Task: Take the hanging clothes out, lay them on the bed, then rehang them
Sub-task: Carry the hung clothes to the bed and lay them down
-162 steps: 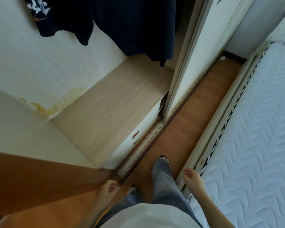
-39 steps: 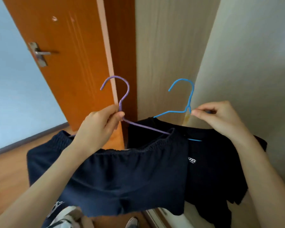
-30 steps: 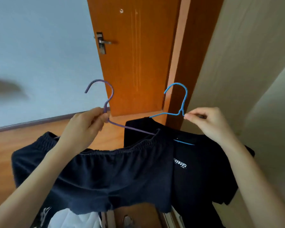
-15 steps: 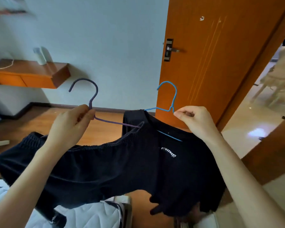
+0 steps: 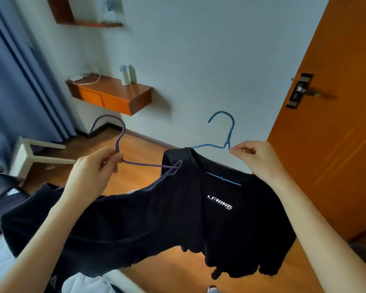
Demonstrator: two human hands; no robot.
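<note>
My left hand (image 5: 91, 174) grips the neck of a purple wire hanger (image 5: 118, 144) that carries dark navy shorts (image 5: 106, 225). My right hand (image 5: 256, 157) pinches the neck of a blue wire hanger (image 5: 226, 134) bearing a black T-shirt (image 5: 230, 225) with a white chest logo. Both garments hang in the air in front of me, the shorts overlapping the shirt's left side. The white quilted bed (image 5: 0, 263) shows at the lower left, partly under the shorts.
An orange door (image 5: 330, 123) with a metal handle stands at the right. A floating wooden shelf (image 5: 114, 96) with a white bottle is on the far wall. Blue curtains (image 5: 13, 92) hang at the left, with a white stool (image 5: 28, 153) on the wooden floor.
The view has swung left from the wardrobe and door toward the room and bed. Both hands keep the same grip on their hangers, and the clothes travel with them.
</note>
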